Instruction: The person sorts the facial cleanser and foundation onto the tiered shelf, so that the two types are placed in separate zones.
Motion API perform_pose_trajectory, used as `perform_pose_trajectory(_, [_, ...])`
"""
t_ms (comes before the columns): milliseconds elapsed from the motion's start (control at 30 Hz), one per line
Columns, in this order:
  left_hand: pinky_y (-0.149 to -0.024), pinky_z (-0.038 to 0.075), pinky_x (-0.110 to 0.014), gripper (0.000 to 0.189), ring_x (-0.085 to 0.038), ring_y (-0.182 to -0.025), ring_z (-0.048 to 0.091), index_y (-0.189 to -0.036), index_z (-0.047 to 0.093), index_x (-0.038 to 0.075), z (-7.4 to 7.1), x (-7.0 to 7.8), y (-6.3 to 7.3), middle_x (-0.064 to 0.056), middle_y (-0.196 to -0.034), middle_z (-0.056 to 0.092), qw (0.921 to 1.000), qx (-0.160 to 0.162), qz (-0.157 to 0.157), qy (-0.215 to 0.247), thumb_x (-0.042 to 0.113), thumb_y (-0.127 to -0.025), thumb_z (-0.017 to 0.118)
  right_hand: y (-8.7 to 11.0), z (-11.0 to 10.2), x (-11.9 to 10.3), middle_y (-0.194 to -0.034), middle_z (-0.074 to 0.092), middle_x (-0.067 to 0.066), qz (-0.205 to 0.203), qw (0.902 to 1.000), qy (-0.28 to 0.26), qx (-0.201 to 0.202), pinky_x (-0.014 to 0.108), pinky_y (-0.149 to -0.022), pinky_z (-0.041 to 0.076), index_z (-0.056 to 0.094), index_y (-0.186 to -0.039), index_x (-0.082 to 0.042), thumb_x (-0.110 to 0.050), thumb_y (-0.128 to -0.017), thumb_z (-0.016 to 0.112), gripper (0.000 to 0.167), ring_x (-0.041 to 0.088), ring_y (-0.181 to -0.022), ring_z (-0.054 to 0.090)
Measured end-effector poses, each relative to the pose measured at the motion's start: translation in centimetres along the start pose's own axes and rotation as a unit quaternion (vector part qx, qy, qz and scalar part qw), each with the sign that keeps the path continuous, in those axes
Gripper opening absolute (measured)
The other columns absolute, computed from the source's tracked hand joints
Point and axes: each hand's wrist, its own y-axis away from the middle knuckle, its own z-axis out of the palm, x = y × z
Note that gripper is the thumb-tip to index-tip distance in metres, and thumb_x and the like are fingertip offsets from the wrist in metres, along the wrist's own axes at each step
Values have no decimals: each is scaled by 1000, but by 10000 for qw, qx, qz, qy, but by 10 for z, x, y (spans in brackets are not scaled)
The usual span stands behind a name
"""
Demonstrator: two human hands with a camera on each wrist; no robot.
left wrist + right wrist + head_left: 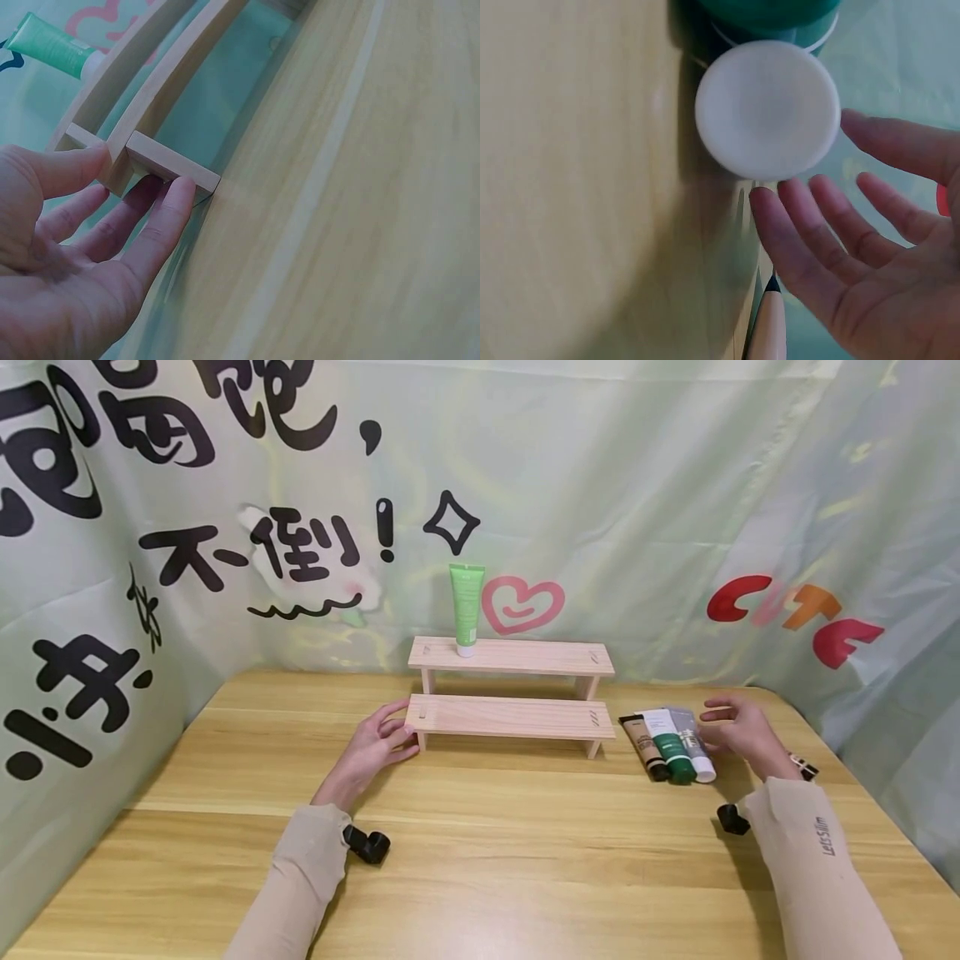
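Note:
A two-tier wooden shelf (510, 717) stands on the table, a green tube (467, 606) upright on its upper board. My left hand (372, 745) holds the left end of the lower tier; in the left wrist view its fingertips (180, 191) touch the board end and leg. To the shelf's right lie a brown tube (643, 745), a white-and-green tube (667, 743) and a grey tube (692, 742), side by side. Beside the grey tube, my right hand (738, 733) is spread with loosely bent fingers, holding nothing. The grey tube's white cap (769, 111) faces the right wrist camera.
A wood-grained table (480, 860) carries everything. Printed cloth (637, 510) hangs behind it and along both sides. A peach, pointed item with a dark tip (769, 322) appears below the right hand in the right wrist view.

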Motion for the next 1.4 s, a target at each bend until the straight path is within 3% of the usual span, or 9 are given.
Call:
perform_pose_trajectory(200, [-103, 53, -40, 54, -36, -122, 53, -158, 29, 4, -1, -1, -2, -26, -136, 48, 10000, 6, 22, -12, -3, -107, 44, 0, -3, 1, -134, 42, 44, 203, 9986, 175, -450, 34, -76, 62, 24, -146, 19, -3, -97, 64, 67, 36, -101, 59])
perform_pose_trajectory(467, [-102, 53, -39, 54, -36, -123, 52, -158, 30, 5, -1, 0, -2, -27, -137, 47, 10000, 31, 23, -68, -3, -107, 44, -1, -4, -4, -133, 36, 43, 995, 9874, -56, -1229, 36, -78, 62, 11, -152, 17, -12, -101, 61, 76, 38, -101, 55])
perform_pose_trajectory(833, [-100, 54, -38, 54, -35, -122, 53, -158, 31, 5, 0, -2, -3, -28, -141, 46, 10000, -5, -6, -6, -3, -106, 45, -1, -8, -4, -137, 31, 44, 1101, 9878, -213, -1078, 37, -78, 61, 9, -153, 17, -7, -101, 57, 75, 39, -104, 53])
perform_pose_trajectory(1067, [-102, 53, -40, 54, -35, -122, 52, -158, 30, 5, -1, -2, -2, -28, -140, 46, 10000, 40, -31, 15, -3, -107, 45, 2, -12, -9, -140, 30, 42, 855, 9927, -308, -799, 39, -82, 61, 9, -155, 13, -13, -103, 55, 74, 39, -108, 49])
perform_pose_trajectory(1300, [-103, 52, -41, 54, -38, -123, 52, -158, 30, 4, -2, -2, -2, -28, -139, 46, 10000, 13, 1, 49, -2, -107, 45, 2, -12, -19, -140, 34, 41, 562, 9957, -405, -617, 42, -85, 62, 9, -155, 14, -15, -103, 57, 76, 27, -98, 56])
perform_pose_trajectory(1400, [-103, 53, -41, 54, -39, -124, 52, -158, 29, 4, -2, -2, -1, -29, -140, 46, 10000, -5, 17, 42, -3, -107, 45, 2, -11, -26, -141, 32, 41, 431, 9966, -411, -565, 45, -87, 61, 9, -155, 14, -15, -103, 57, 76, 30, -100, 57])
